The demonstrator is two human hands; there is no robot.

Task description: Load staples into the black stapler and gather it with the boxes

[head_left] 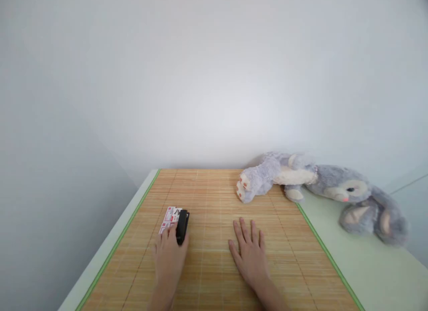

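My left hand is at the left part of the bamboo mat, closed about the near end of a black stapler. Its thumb lies along the stapler's right side and its fingers on the left. Just left of the stapler are small white-and-red boxes, apparently staple boxes, partly covered by my fingertips. My right hand rests palm down on the mat, fingers spread, holding nothing.
The bamboo mat with green edging covers much of a pale table. A grey plush rabbit lies on its side across the back right, partly on the mat. A white wall stands behind.
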